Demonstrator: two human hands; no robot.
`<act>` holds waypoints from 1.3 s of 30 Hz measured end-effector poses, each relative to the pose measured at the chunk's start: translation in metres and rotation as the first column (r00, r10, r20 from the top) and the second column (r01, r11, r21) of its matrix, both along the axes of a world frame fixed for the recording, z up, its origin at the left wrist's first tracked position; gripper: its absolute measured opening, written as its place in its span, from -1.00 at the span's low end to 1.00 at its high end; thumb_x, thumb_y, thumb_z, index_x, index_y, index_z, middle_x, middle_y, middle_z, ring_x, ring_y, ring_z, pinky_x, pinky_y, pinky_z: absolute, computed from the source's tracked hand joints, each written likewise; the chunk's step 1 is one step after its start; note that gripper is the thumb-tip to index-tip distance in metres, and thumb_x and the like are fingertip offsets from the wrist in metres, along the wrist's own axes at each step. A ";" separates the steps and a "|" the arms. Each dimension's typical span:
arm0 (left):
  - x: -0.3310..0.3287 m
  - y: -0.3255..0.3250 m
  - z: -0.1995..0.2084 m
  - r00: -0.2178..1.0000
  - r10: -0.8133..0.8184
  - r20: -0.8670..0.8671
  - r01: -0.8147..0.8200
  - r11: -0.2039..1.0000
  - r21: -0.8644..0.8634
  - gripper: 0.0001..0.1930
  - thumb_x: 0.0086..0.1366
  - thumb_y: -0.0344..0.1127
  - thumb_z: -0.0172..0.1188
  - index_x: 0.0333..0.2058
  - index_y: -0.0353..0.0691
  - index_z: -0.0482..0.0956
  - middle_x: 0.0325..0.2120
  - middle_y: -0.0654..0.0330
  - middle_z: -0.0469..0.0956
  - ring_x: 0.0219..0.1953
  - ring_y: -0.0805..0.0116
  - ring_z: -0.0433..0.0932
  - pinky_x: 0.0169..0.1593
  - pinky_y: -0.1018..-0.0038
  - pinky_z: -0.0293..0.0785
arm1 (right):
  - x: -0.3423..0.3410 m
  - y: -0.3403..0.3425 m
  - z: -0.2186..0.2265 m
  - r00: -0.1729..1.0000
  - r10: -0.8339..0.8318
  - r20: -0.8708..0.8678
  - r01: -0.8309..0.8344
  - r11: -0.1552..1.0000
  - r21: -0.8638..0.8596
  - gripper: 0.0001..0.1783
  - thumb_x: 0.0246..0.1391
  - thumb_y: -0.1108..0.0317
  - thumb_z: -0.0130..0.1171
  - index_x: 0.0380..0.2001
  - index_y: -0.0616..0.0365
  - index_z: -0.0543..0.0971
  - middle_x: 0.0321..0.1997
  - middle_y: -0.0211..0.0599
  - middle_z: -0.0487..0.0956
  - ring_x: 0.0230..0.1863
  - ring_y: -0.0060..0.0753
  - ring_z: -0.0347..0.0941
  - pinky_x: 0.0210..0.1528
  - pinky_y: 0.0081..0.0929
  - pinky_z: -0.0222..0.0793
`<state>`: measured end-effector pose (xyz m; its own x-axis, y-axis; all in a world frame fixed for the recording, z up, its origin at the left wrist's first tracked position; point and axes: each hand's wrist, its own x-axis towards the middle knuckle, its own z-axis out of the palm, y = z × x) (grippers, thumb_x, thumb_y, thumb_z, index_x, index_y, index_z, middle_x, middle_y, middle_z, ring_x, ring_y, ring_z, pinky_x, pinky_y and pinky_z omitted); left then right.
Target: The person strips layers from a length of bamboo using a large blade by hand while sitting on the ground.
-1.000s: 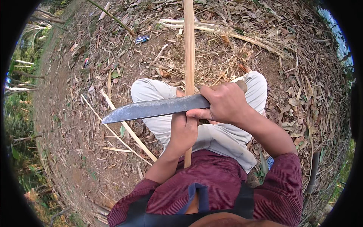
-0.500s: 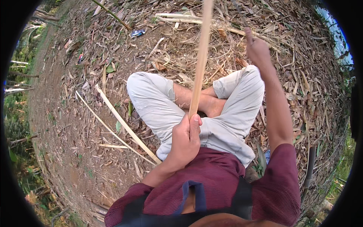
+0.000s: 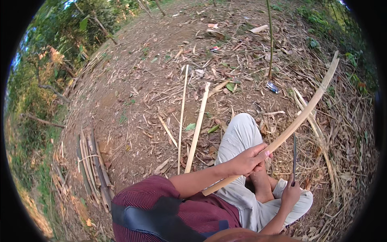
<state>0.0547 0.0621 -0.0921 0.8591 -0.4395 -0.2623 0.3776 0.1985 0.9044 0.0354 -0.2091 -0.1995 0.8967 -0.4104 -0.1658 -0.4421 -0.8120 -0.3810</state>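
My left hand (image 3: 250, 160) is closed round a long, pale strip of split wood or bamboo (image 3: 302, 117). The strip slants up to the right, past my bent knee, and its short lower end sticks out below my wrist. At my right knee, my right hand (image 3: 291, 195) grips a knife (image 3: 294, 157) with a long, narrow, dark blade pointing away from me. The blade stands below the strip, and I see no clear contact between them. My legs are crossed in light trousers (image 3: 238, 139).
Two pale strips (image 3: 197, 133) lie on the leaf-strewn ground left of my knee. A tied bundle of sticks (image 3: 96, 169) rests farther left. Long split pieces (image 3: 316, 133) lie at the right, near a blue wrapper (image 3: 272, 86). A thin green stem (image 3: 270, 44) stands upright ahead.
The view has swung left, bringing the stick bundle into sight. The strip has gone from nearly upright to slanting right. My right hand has come in from its outstretched position towards my knee.
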 end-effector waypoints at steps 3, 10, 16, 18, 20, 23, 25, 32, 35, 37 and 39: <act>-0.009 0.007 -0.005 0.999 0.046 0.002 -0.046 0.999 -0.018 -0.67 0.55 -0.02 -0.15 -0.09 -0.16 0.38 -0.61 0.38 0.33 -0.80 0.69 0.08 -0.74 0.68 0.04 | 0.002 0.010 -0.018 0.998 0.055 -0.028 -0.059 0.987 -0.147 -0.19 0.23 -0.38 -0.13 -0.38 0.28 0.61 -0.43 0.12 0.63 -0.31 0.23 0.58 -0.29 0.09 0.44; -0.012 0.006 -0.011 0.996 0.090 0.013 -0.090 0.996 0.005 -0.73 0.54 -0.12 -0.12 -0.13 -0.21 0.39 -0.52 0.37 0.34 -0.75 0.70 0.16 -0.72 0.67 0.08 | -0.009 0.014 -0.044 0.961 0.210 -0.178 -0.256 0.918 -0.304 -0.18 0.19 -0.41 -0.11 -0.39 0.27 0.61 -0.41 0.06 0.64 -0.34 0.14 0.61 -0.33 0.02 0.49; -0.004 -0.007 -0.019 1.000 0.011 -0.002 -0.011 0.993 -0.121 -0.73 0.55 -0.12 -0.12 -0.14 -0.22 0.37 -0.55 0.38 0.31 -0.76 0.69 0.15 -0.72 0.66 0.07 | -0.011 0.013 -0.052 0.962 0.202 -0.186 -0.258 0.894 -0.367 -0.18 0.19 -0.41 -0.11 -0.41 0.26 0.61 -0.41 0.01 0.65 -0.36 0.10 0.62 -0.34 -0.02 0.50; -0.004 -0.010 -0.021 1.000 -0.005 -0.001 0.005 0.989 -0.148 -0.74 0.55 -0.12 -0.12 -0.14 -0.21 0.37 -0.56 0.38 0.30 -0.77 0.69 0.13 -0.74 0.65 0.06 | -0.012 0.013 -0.056 0.960 0.210 -0.184 -0.268 0.884 -0.384 -0.18 0.19 -0.40 -0.11 -0.41 0.27 0.61 -0.41 0.01 0.65 -0.36 0.10 0.62 -0.34 -0.02 0.50; -0.006 -0.010 -0.022 1.000 0.002 -0.001 -0.002 0.987 -0.163 -0.74 0.53 -0.10 -0.09 -0.15 -0.18 0.37 -0.57 0.39 0.28 -0.78 0.68 0.11 -0.75 0.65 0.04 | -0.012 0.014 -0.059 0.956 0.227 -0.186 -0.284 0.874 -0.393 -0.18 0.19 -0.40 -0.11 -0.41 0.27 0.61 -0.41 0.01 0.65 -0.36 0.10 0.62 -0.34 -0.03 0.50; -0.006 -0.010 -0.021 1.000 0.010 -0.008 -0.012 0.983 -0.184 -0.74 0.52 -0.07 -0.05 -0.18 -0.16 0.36 -0.58 0.39 0.27 -0.78 0.69 0.11 -0.75 0.65 0.03 | -0.012 0.011 -0.060 0.958 0.219 -0.183 -0.276 0.870 -0.407 -0.19 0.19 -0.39 -0.10 -0.42 0.28 0.61 -0.42 0.01 0.64 -0.36 0.10 0.61 -0.34 -0.03 0.50; -0.008 -0.008 -0.019 0.999 0.032 -0.026 -0.036 0.983 -0.182 -0.73 0.51 -0.06 -0.04 -0.20 -0.16 0.35 -0.58 0.40 0.25 -0.78 0.69 0.11 -0.75 0.64 0.02 | -0.012 0.013 -0.062 0.957 0.227 -0.183 -0.284 0.866 -0.411 -0.19 0.19 -0.38 -0.09 -0.42 0.28 0.61 -0.43 0.01 0.64 -0.38 0.10 0.61 -0.35 -0.03 0.50; -0.006 -0.008 -0.022 0.998 0.048 -0.041 -0.055 0.983 -0.175 -0.72 0.51 -0.05 -0.03 -0.23 -0.15 0.34 -0.59 0.40 0.24 -0.78 0.69 0.10 -0.76 0.63 0.00 | -0.013 0.010 -0.066 0.953 0.254 -0.164 -0.301 0.844 -0.444 -0.20 0.19 -0.38 -0.09 -0.46 0.27 0.59 -0.46 0.01 0.63 -0.42 0.10 0.61 -0.39 -0.01 0.49; -0.008 -0.007 -0.021 0.998 0.040 -0.045 -0.048 0.982 -0.181 -0.73 0.51 -0.05 -0.04 -0.23 -0.15 0.34 -0.58 0.40 0.23 -0.78 0.69 0.09 -0.76 0.64 -0.01 | -0.015 0.015 -0.060 0.954 0.248 -0.169 -0.297 0.850 -0.435 -0.20 0.19 -0.39 -0.09 -0.46 0.27 0.59 -0.46 0.01 0.63 -0.41 0.09 0.61 -0.39 -0.01 0.49; -0.009 -0.006 -0.021 0.996 0.042 -0.073 -0.056 0.980 -0.191 -0.73 0.51 -0.06 -0.03 -0.23 -0.15 0.34 -0.58 0.40 0.24 -0.78 0.70 0.09 -0.75 0.64 0.00 | -0.014 0.018 -0.056 0.953 0.245 -0.179 -0.300 0.853 -0.428 -0.20 0.19 -0.39 -0.09 -0.46 0.27 0.59 -0.45 0.02 0.63 -0.40 0.08 0.62 -0.38 -0.01 0.49; -0.010 -0.005 -0.020 0.996 0.042 -0.074 -0.055 0.980 -0.190 -0.74 0.51 -0.07 -0.03 -0.22 -0.15 0.34 -0.58 0.40 0.25 -0.77 0.70 0.10 -0.74 0.64 0.02 | -0.015 0.014 -0.064 0.955 0.250 -0.161 -0.296 0.853 -0.430 -0.19 0.18 -0.41 -0.09 -0.47 0.27 0.58 -0.47 0.01 0.63 -0.41 0.09 0.62 -0.39 -0.01 0.49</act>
